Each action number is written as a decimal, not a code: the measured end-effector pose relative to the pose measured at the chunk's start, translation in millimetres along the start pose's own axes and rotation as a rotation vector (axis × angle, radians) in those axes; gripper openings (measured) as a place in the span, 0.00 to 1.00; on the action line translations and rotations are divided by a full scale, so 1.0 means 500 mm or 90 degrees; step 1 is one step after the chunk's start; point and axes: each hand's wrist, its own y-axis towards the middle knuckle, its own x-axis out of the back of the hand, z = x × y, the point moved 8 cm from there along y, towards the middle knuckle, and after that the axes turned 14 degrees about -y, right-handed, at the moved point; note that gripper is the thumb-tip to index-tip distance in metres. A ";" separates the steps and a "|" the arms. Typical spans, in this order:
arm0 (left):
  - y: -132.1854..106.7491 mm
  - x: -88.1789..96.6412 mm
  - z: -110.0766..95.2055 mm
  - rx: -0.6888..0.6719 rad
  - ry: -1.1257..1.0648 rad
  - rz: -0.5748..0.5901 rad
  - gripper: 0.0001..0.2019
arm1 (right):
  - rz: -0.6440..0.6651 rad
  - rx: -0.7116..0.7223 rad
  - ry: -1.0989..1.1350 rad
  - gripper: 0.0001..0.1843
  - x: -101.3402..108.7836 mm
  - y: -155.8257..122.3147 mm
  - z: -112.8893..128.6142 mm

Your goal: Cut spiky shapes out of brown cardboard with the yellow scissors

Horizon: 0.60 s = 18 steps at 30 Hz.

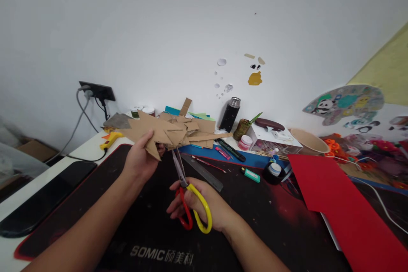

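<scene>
My left hand [140,159] is closed round a jagged piece of brown cardboard [149,131], held above the black desk mat [95,221]. My right hand [204,208] grips scissors [188,195] with one red and one yellow handle loop. The metal blades point up and away toward the cardboard's lower edge, just right of my left hand. Behind the held piece lies a heap of cardboard scraps [194,129].
A metal ruler [207,174], pens, a green marker [250,174] and a tape roll [274,172] lie beyond the scissors. A red paper sheet [344,208] covers the right side. A yellow glue gun [110,138], black flask [230,114] and wall socket [97,91] stand at the back.
</scene>
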 end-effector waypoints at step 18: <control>-0.023 0.008 0.029 -0.008 0.173 0.038 0.08 | -0.034 0.018 -0.073 0.45 0.013 0.003 0.017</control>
